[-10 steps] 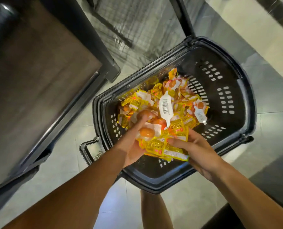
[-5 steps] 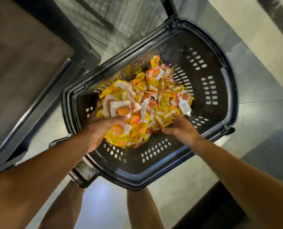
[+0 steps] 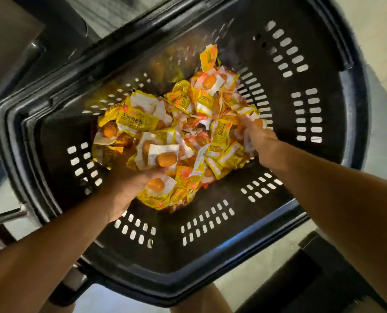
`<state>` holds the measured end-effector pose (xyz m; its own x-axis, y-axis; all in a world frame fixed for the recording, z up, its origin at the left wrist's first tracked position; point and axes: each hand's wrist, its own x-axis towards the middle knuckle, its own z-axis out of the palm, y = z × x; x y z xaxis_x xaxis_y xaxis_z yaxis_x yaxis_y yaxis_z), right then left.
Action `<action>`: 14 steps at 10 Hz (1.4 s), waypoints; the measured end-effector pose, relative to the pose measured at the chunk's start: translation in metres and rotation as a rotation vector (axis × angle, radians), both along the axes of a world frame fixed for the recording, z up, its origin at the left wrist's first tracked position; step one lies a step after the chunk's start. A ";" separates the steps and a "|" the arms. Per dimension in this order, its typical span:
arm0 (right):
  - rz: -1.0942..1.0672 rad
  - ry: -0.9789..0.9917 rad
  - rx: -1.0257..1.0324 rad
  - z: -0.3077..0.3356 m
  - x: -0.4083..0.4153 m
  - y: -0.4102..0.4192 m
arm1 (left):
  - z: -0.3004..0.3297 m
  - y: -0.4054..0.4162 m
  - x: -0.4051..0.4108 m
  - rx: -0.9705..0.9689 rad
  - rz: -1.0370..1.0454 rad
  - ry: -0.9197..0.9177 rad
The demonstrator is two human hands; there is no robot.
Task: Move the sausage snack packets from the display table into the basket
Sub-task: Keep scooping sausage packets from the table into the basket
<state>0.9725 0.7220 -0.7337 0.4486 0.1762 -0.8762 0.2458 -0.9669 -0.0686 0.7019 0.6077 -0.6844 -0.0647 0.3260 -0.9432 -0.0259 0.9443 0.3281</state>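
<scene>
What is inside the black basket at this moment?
The basket holds a heap of sausage snack packets, with the left hand and right hand in it. The floor beneath the heap is hidden.

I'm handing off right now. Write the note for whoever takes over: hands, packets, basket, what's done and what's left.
Left hand: down in the basket, fingers under a clump of packets at the near-left edge of the pile.
Right hand: on the right side of the pile; grip unclear from blur.
Sausage snack packets: heaped on the basket floor.
Done: a large batch is in the basket.
Left: let go, withdraw both hands, check the display table; only a corner is in view.
</scene>
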 end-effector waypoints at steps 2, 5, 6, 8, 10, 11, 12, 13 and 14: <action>-0.128 -0.092 0.031 0.005 0.002 -0.005 | 0.005 0.003 0.001 0.030 0.000 0.006; -0.344 0.016 0.066 -0.006 -0.004 -0.001 | 0.008 0.015 -0.003 0.112 -0.046 -0.103; -0.309 0.106 0.045 -0.014 -0.008 0.006 | 0.002 0.012 -0.005 0.144 -0.064 -0.091; -0.196 -0.040 0.157 -0.005 0.003 -0.011 | 0.007 0.011 -0.005 0.141 -0.071 -0.074; -0.243 -0.060 0.168 0.052 -0.008 -0.034 | 0.044 0.015 0.005 0.083 0.002 0.004; -0.313 -0.012 0.214 0.083 -0.014 -0.040 | 0.066 0.017 0.006 0.081 0.024 0.011; -0.364 0.103 0.303 0.133 -0.022 -0.051 | 0.101 0.022 0.002 0.071 0.055 -0.018; -0.401 0.169 0.380 0.189 -0.030 -0.064 | 0.149 0.023 -0.007 0.131 0.076 -0.002; -0.453 0.212 0.470 0.238 -0.034 -0.074 | 0.197 0.020 -0.018 0.164 0.116 0.026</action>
<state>0.9384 0.6476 -0.4958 0.3947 0.3950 -0.8296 -0.2411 -0.8267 -0.5083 0.6844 0.6280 -0.4871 -0.1343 0.4637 -0.8758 -0.1212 0.8695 0.4789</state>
